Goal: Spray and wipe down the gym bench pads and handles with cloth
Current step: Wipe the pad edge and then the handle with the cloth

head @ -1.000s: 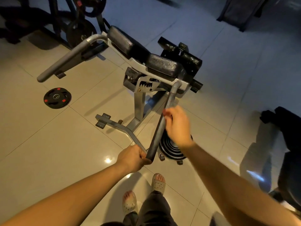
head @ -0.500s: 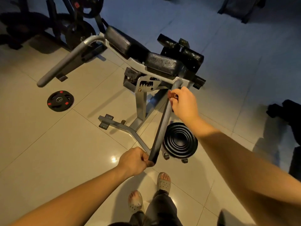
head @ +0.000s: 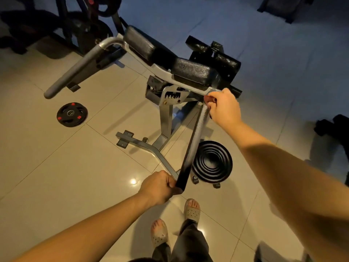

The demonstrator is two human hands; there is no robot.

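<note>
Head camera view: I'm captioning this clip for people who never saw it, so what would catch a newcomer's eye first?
Two bare arms reach in from below: the left hand grips the near end of a grey handle bar, and the right hand presses a dark reddish cloth at its far end. Beyond sit the bench's black pads. A lone weight plate lies on the tiles to the left.

The right hand [head: 223,108] hides nearly all of what may be a dark red cloth [head: 209,100], and the far-left rack [head: 62,21] is cut off by the frame's edge.
</note>
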